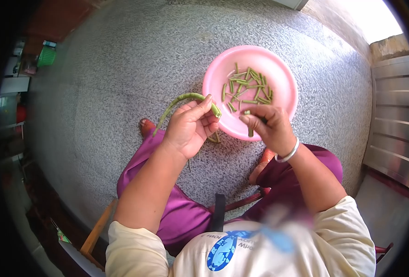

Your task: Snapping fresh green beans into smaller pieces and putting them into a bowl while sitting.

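My left hand [194,123] pinches a long green bean [182,97] near its broken end. The rest of the pod arcs over the hand and droops to the left. Over the near rim of a pink plastic basin [221,59], my right hand [268,124] grips short bean pieces [250,131] between thumb and fingers. One piece points downward; how many are in the hand is partly hidden by the fingers. Several short green bean pieces [247,85] lie scattered on the basin's bottom.
Speckled stone floor [128,69] surrounds the basin. Thin bean scraps [214,139] lie on the floor beside the basin's near left edge. My feet in orange sandals [147,126] flank this spot. A metal-slatted panel [395,117] stands at right, a green basket [46,56] at far left.
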The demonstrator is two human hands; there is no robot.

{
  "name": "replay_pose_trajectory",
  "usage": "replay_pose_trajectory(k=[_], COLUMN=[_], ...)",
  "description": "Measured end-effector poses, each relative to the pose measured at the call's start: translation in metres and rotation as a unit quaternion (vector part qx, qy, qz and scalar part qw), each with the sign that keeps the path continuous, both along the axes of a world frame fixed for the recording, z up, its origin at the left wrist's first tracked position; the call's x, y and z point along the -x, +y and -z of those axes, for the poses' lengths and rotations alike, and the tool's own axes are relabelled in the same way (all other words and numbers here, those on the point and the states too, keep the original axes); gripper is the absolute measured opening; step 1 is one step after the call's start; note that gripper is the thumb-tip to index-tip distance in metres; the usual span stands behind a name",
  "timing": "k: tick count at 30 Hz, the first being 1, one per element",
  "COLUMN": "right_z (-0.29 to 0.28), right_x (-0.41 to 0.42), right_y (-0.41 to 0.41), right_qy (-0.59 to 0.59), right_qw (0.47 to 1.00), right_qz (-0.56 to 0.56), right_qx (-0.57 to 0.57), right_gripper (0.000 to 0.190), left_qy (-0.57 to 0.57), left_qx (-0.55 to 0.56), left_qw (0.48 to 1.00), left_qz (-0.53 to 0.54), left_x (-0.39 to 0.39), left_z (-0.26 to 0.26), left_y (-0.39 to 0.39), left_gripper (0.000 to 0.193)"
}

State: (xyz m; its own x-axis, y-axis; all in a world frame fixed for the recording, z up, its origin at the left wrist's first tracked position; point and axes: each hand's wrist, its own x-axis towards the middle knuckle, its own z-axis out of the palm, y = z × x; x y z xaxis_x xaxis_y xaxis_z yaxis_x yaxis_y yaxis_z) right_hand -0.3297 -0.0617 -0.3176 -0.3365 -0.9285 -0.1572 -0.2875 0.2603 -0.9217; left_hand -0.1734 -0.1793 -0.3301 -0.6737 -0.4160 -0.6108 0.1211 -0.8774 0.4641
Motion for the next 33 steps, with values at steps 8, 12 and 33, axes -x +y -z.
replay_pose_trajectory(k=[8, 12, 33], right_z=[-0.017, -0.006, -0.014], right_x=[-0.002, -0.004, 0.008], right_y=[-0.006, -0.002, -0.002], right_qy=[-0.371, -0.448, -0.120], right_qw=[0.919, 0.884, 0.984], right_qz=[0.015, -0.032, -0.107], right_qx=[-0.132, -0.129, 0.075], right_gripper=[0.020, 0.017, 0.011], left_qy=[0.000, -0.010, 0.073], left_qx=[0.126, 0.148, -0.022], left_qw=[0.988, 0.984, 0.996], left_qz=[0.083, 0.101, -0.053], left_x=[0.003, 0.002, 0.008], left_z=[0.001, -0.003, -0.005], left_y=[0.015, 0.016, 0.011], left_gripper=[0.009, 0.012, 0.011])
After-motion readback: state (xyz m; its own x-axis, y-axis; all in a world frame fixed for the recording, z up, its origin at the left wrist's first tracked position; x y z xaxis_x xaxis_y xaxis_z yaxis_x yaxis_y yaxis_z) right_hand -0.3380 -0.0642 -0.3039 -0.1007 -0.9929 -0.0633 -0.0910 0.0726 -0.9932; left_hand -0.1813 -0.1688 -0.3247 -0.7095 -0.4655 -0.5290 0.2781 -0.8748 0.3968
